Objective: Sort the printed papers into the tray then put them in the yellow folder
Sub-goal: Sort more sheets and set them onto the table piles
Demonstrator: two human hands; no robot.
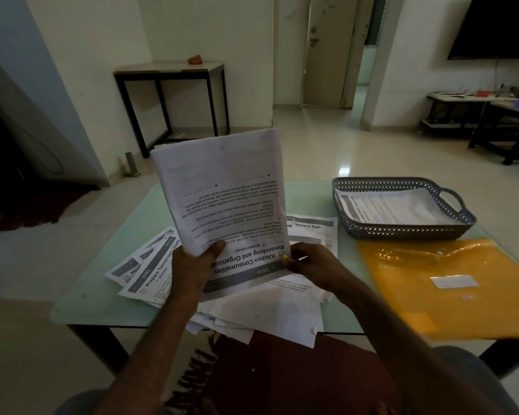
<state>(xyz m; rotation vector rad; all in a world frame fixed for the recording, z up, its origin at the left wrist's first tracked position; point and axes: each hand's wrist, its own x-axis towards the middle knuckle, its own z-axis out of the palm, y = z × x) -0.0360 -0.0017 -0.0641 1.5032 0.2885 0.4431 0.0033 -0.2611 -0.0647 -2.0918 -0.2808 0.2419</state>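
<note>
Pinching the upright paper stack (222,187) between left hand (192,266) and right hand (310,265), with the tray (402,232) far-right on the tabletop (96,295), nearer the right.

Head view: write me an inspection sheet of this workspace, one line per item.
Surface: glass table, bare at its left edge.
Job's things: stack of papers held upright above the table; loose papers spread beneath it; tray at the far right with a sheet inside; yellow folder flat, nearer than the tray.
Clutter: nothing seen.
Hands: left hand grips the stack's lower left edge; right hand pinches its lower right corner.
Cables: nothing seen on the table.
Surroundings: side table by the far wall, open doorway, dark screen on the right wall, rug below.
</note>
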